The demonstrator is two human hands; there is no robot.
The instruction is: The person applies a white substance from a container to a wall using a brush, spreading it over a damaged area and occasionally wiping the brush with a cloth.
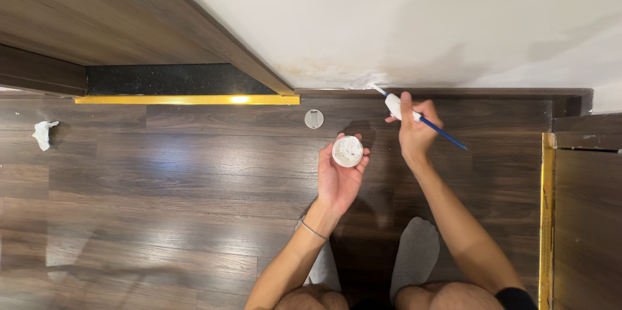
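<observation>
My left hand [340, 174] holds a small round white pot [348, 151] of whitish paste, palm up, above the wooden floor. My right hand [413, 127] grips a thin brush with a blue handle [440, 131]. The brush tip [378, 89] touches the bottom of the white wall [402, 18], right where it meets the dark skirting board [492, 92]. A piece of white tissue [392, 104] is wrapped around the brush near my fingers. The wall there shows a patchy, lighter spot.
A round metal floor stopper [314, 119] sits left of the pot. A crumpled white tissue [43, 134] lies at far left. A yellow threshold strip [188, 99] marks a doorway; another yellow strip [548, 219] runs at right. My grey-socked feet [416, 245] are below.
</observation>
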